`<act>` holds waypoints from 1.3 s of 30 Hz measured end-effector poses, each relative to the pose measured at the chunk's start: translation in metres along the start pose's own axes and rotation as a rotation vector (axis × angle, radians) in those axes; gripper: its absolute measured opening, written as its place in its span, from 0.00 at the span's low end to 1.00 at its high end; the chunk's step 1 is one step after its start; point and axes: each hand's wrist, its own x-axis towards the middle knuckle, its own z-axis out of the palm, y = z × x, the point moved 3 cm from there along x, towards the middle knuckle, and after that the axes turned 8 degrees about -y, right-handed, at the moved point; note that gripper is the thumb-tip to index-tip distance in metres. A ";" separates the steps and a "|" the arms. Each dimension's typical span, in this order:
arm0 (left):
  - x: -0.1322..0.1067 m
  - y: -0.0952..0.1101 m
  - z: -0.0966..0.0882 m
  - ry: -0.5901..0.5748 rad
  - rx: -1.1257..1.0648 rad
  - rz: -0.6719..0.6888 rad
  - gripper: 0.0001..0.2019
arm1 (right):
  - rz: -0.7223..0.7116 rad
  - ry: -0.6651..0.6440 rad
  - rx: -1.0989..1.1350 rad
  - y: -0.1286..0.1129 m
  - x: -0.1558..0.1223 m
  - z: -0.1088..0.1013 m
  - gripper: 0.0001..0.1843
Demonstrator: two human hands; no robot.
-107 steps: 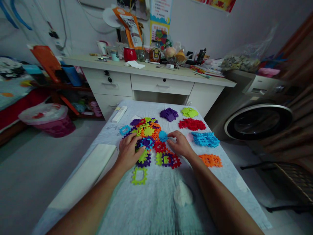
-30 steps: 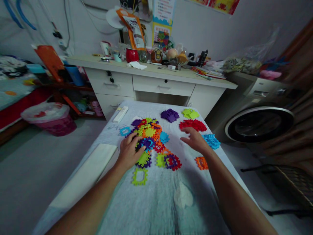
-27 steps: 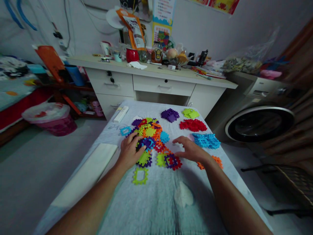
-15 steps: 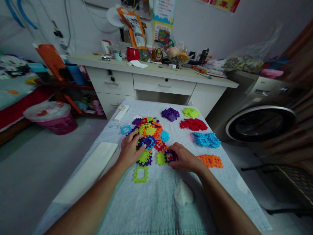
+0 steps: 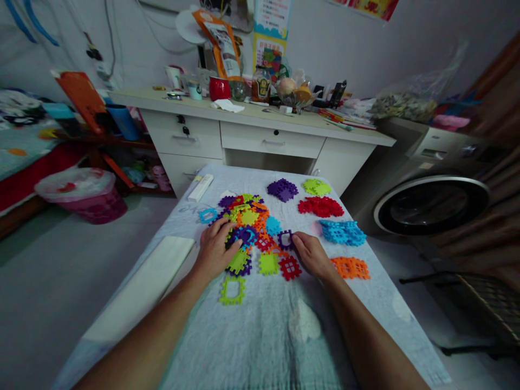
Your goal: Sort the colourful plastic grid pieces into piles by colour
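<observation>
My right hand [image 5: 312, 253] pinches a purple square frame building piece [image 5: 285, 239] by its right edge, just off the table. Below that piece lies a red window-patterned piece [image 5: 290, 267], with a lime green square piece [image 5: 268, 264] to its left. At the left side of a mixed pile of notched plastic pieces [image 5: 248, 218], my left hand [image 5: 217, 246] rests with thumb and fingers apart. It touches pieces there, and its fingertips partly cover them. A lime green frame piece [image 5: 233, 291] lies in front of the pile.
Single-colour heaps line the right side of the table: purple [image 5: 283, 189], lime green [image 5: 317, 187], red [image 5: 320, 206], blue [image 5: 343, 232] and orange [image 5: 350, 267]. A white box [image 5: 201, 188] lies at the back left. A cluttered desk [image 5: 268, 122] stands behind, a washing machine [image 5: 430, 184] to the right.
My right hand has lifted the purple frame piece up and away from me, uncovering the red window piece under it. My left hand has stayed on the pile.
</observation>
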 end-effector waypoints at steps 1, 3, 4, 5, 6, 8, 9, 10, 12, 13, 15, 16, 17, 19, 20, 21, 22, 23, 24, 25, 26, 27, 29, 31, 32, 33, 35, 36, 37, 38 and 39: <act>0.000 0.001 -0.001 0.003 -0.010 0.001 0.20 | 0.048 0.030 -0.006 0.006 0.002 0.000 0.20; 0.000 0.003 -0.002 0.014 -0.033 0.005 0.22 | 0.135 0.084 -0.026 0.014 0.004 -0.001 0.17; 0.000 0.004 -0.003 0.022 -0.043 0.008 0.23 | 0.168 0.107 -0.045 0.016 0.005 -0.001 0.15; 0.001 0.005 -0.004 0.032 -0.051 0.010 0.23 | 0.191 0.124 -0.070 0.017 0.005 -0.001 0.15; 0.001 0.006 -0.005 0.043 -0.052 0.010 0.24 | 0.208 0.131 -0.097 0.016 0.005 -0.001 0.15; 0.001 0.006 -0.006 0.065 -0.030 -0.010 0.23 | 0.228 0.116 -0.152 0.011 0.004 0.001 0.20; 0.001 0.005 -0.006 0.075 -0.007 -0.031 0.23 | 0.237 0.097 -0.180 0.007 0.003 0.003 0.24; 0.001 0.003 -0.006 0.086 0.019 -0.057 0.22 | 0.246 0.074 -0.212 0.002 0.003 0.005 0.27; 0.001 -0.001 -0.004 0.100 0.062 -0.110 0.22 | 0.265 0.026 -0.289 -0.006 0.002 0.009 0.30; 0.001 -0.003 -0.003 0.100 0.072 -0.127 0.22 | 0.271 0.006 -0.324 -0.010 0.002 0.010 0.30; 0.001 -0.006 0.000 0.088 0.064 -0.134 0.22 | 0.266 -0.035 -0.367 -0.015 0.004 0.011 0.26; 0.001 -0.007 0.001 0.078 0.049 -0.127 0.22 | 0.256 -0.055 -0.375 -0.016 0.005 0.011 0.25; 0.002 -0.007 0.002 0.068 0.028 -0.115 0.21 | 0.243 -0.074 -0.380 -0.016 0.007 0.009 0.24; 0.002 -0.007 0.003 0.056 -0.015 -0.091 0.21 | 0.227 -0.090 -0.393 -0.015 0.014 0.003 0.25; 0.002 -0.006 0.003 0.052 -0.033 -0.082 0.21 | 0.225 -0.083 -0.402 -0.013 0.019 -0.002 0.25; 0.002 -0.006 0.003 0.046 -0.046 -0.075 0.21 | 0.224 -0.069 -0.410 -0.012 0.025 -0.008 0.26; 0.002 -0.005 0.003 0.040 -0.056 -0.070 0.21 | 0.222 -0.049 -0.414 -0.010 0.032 -0.014 0.26; 0.002 -0.004 0.002 0.031 -0.063 -0.066 0.21 | 0.217 -0.026 -0.415 -0.009 0.042 -0.021 0.27; 0.003 -0.004 0.002 0.023 -0.069 -0.062 0.21 | 0.209 -0.002 -0.413 -0.008 0.052 -0.027 0.27; 0.003 -0.004 0.002 0.017 -0.076 -0.058 0.21 | 0.198 0.022 -0.407 -0.006 0.064 -0.034 0.27; 0.003 -0.004 0.001 0.013 -0.082 -0.055 0.21 | 0.194 0.048 -0.403 -0.004 0.077 -0.039 0.27; 0.003 -0.003 0.001 0.011 -0.088 -0.053 0.21 | 0.198 0.072 -0.401 -0.002 0.090 -0.044 0.27; 0.003 -0.003 0.001 0.009 -0.096 -0.050 0.21 | 0.216 0.114 -0.401 0.004 0.117 -0.052 0.27; 0.003 -0.003 0.001 0.007 -0.103 -0.046 0.21 | 0.250 0.157 -0.404 0.011 0.143 -0.057 0.27; 0.003 -0.003 0.001 0.007 -0.107 -0.042 0.21 | 0.267 0.178 -0.409 0.015 0.154 -0.059 0.27; 0.002 -0.003 0.001 0.008 -0.110 -0.038 0.21 | 0.283 0.197 -0.415 0.019 0.164 -0.061 0.27; 0.002 -0.002 0.001 0.011 -0.112 -0.035 0.21 | 0.306 0.225 -0.431 0.026 0.181 -0.064 0.26; 0.002 -0.002 0.001 0.012 -0.112 -0.036 0.21 | 0.309 0.230 -0.436 0.029 0.189 -0.064 0.24; 0.002 -0.003 0.001 0.011 -0.112 -0.040 0.21 | 0.310 0.234 -0.439 0.032 0.195 -0.065 0.23; 0.002 -0.003 0.001 0.009 -0.111 -0.044 0.20 | 0.309 0.235 -0.439 0.034 0.200 -0.064 0.21; 0.002 -0.003 0.001 0.005 -0.111 -0.049 0.20 | 0.311 0.237 -0.435 0.036 0.205 -0.064 0.20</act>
